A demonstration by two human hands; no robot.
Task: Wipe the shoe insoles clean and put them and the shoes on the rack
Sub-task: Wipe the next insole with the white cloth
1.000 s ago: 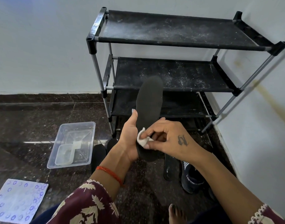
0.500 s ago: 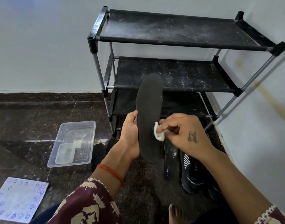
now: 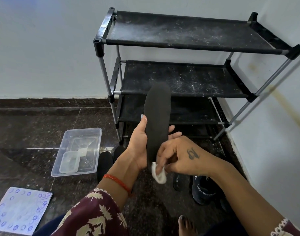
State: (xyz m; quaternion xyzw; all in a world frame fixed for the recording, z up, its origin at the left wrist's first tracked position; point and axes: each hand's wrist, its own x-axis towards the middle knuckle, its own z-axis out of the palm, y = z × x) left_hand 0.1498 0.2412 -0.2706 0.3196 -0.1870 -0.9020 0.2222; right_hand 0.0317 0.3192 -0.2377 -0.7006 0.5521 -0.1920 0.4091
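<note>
Left hand (image 3: 139,147) grips a black insole (image 3: 156,120) upright, in front of the black three-shelf shoe rack (image 3: 193,43). Right hand (image 3: 178,155) pinches a white cotton pad (image 3: 158,172) at the insole's lower end. Second insole (image 3: 179,183) and a black sports shoe (image 3: 205,191) lie on the floor below; clear plastic tub (image 3: 77,150) to the left.

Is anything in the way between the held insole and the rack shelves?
Nothing visible. The left hand holds the insole upright right in front of the rack, whose top and middle shelves look bare but dusty. The right hand pinches a white wipe at the heel.
</note>
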